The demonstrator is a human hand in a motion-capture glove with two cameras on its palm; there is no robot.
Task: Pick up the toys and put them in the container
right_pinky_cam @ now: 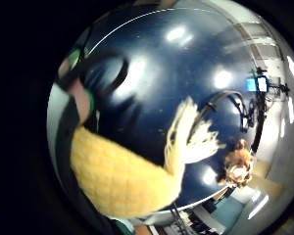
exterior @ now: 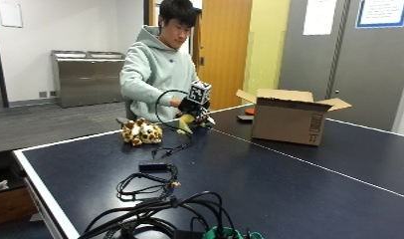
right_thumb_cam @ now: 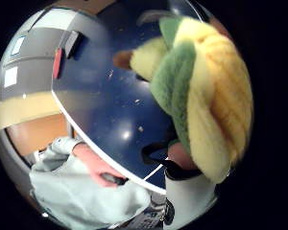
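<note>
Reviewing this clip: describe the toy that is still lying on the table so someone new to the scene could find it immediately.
Start at the dark blue table and its open cardboard box. Go past the gloved right hand, which holds a yellow and green plush toy, toward the table's edge. There lies the spotted plush toy, tan with brown spots and with no hand touching it.

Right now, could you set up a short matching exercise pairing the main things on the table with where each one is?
Things:
1. yellow and green plush toy
2. spotted plush toy
3. cardboard box
4. black cables

Places or states:
A. open on the table's far side
B. held in the gloved right hand
C. lying on the table beside the person
D. tangled at the near edge

Pairs: 1-B, 2-C, 3-A, 4-D
</note>
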